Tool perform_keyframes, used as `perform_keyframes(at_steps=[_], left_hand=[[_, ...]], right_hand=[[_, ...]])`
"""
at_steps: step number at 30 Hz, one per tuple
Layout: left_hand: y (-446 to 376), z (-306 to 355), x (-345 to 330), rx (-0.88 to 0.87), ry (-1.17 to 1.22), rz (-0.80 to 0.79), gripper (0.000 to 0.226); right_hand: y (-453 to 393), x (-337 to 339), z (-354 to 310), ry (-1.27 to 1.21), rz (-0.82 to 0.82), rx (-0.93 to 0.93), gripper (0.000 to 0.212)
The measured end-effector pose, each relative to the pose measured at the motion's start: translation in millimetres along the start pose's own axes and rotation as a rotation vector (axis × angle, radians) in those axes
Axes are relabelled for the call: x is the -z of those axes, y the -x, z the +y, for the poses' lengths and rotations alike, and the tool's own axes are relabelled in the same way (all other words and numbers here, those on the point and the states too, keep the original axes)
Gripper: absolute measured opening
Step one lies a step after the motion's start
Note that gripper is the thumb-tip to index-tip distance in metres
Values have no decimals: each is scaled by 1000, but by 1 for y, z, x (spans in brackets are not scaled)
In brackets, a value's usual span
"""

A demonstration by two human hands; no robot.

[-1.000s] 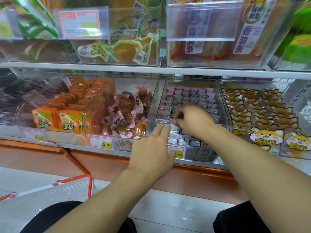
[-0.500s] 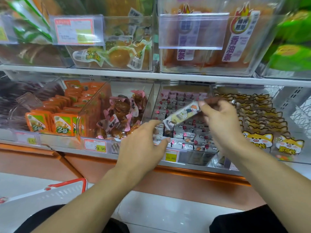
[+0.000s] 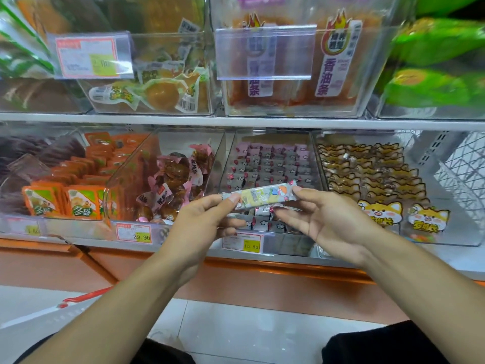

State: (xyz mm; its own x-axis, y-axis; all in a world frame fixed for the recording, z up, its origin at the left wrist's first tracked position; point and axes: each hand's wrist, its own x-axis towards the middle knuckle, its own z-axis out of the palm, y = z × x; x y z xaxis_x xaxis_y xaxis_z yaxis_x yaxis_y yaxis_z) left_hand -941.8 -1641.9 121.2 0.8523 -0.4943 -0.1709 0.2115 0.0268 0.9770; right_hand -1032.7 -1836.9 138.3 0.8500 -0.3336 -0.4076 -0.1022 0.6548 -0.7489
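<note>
A small long snack bar (image 3: 262, 196) in a pale yellow and grey wrapper with cartoon figures is held level in front of the lower shelf. My left hand (image 3: 202, 222) pinches its left end between thumb and forefinger. My right hand (image 3: 328, 219) pinches its right end, the other fingers spread below. Behind it stands the clear bin (image 3: 270, 143) of several small pink and grey wrapped snacks, the same kind.
Neighbouring clear bins hold orange packets (image 3: 78, 179), pink-wrapped brown snacks (image 3: 175, 177) and cat-face packets (image 3: 372, 179). Price tags (image 3: 242, 243) hang on the shelf edge. An upper shelf (image 3: 236, 122) carries more bins. A white basket with a red rim (image 3: 76, 300) sits at lower left.
My right hand lifted a snack bar out of the bin and drew it toward me. My left hand rose and took hold of the bar's left end.
</note>
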Motion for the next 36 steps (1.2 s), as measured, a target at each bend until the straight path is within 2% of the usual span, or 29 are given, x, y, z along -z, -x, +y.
perform_keyframes(at_steps=[2,6,8,11,12,16,19,21,23,26,28,31,36], left_hand=[[0,-1,-1,-13,-14,13,36],[1,-1,-3,-63,-79,-26,37],[3,0,-7,-78,-76,-63,36],[4,2,-11,-36,-13,-58,41],[4,2,-11,-10,12,-53,43],[3,4,-10,77,119,-65,48],[2,3,-10,100,179,-56,37],[1,2,-10,100,217,-29,38],[1,2,-10,68,234,-24,41],[0,2,-9,-7,213,-53,39],[0,2,-9,-49,174,-70,41],[-1,0,-8,-100,127,-72,50],[-2,1,-8,-69,166,61,53]], right_hand=[[2,3,-1,115,-37,-20,33],[3,4,-3,368,-84,-67,55],[0,4,-2,373,-64,-46,49],[-4,3,-4,339,-71,34,21],[-5,3,-5,327,-99,50,20],[-6,6,-5,347,-205,91,31],[-6,8,-1,577,-200,222,35],[-7,9,-1,637,-211,265,40],[-8,11,-5,578,-243,237,40],[-9,14,-12,422,-241,140,55],[-8,14,-13,322,-225,88,48],[-7,12,-13,303,-189,85,37],[-8,12,-17,200,-152,108,36]])
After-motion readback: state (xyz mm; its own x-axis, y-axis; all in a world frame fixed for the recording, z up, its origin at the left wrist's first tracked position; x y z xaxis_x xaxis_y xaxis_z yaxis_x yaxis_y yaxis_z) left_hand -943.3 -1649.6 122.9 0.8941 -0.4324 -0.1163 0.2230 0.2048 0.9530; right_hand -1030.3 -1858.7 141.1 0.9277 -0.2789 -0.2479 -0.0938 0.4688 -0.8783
